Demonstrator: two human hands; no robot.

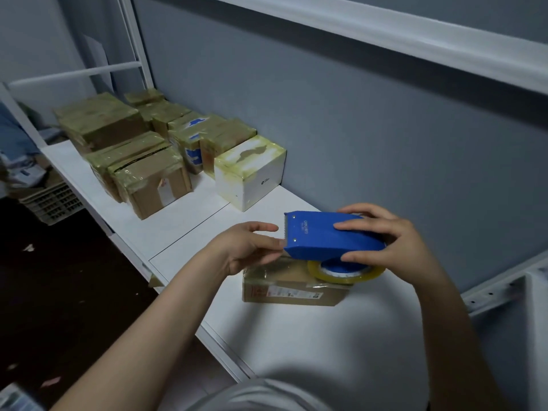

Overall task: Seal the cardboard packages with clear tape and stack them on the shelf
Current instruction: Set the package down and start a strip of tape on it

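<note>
The right hand point(394, 247) holds the blue tape gun point(326, 235), with fingers curled over its top and side. The tape roll point(347, 275) hangs under it and sits just on top of the small box point(290, 289). The box lies on the white shelf point(296, 336), right under both hands. The left hand point(252, 247) is at the front of the tape gun, by the toothed edge. Its fingers are mostly straight and touch the front, with the thumb a bit above them. The tape is clear, so I cannot tell if this hand has the tape end or not. I think the step now is to get the tape end out and stick it on the box. To do it well, pinch the end and pull it out straight. Press it down on one side of the box first. Then hold the box down with the left hand and draw the tape gun flat across the top. Keep fingers away from the sharp teeth. Farther along the shelf, a pile of boxes point(142, 155) and a white box point(252, 173) wait, well apart from this one.
</note>
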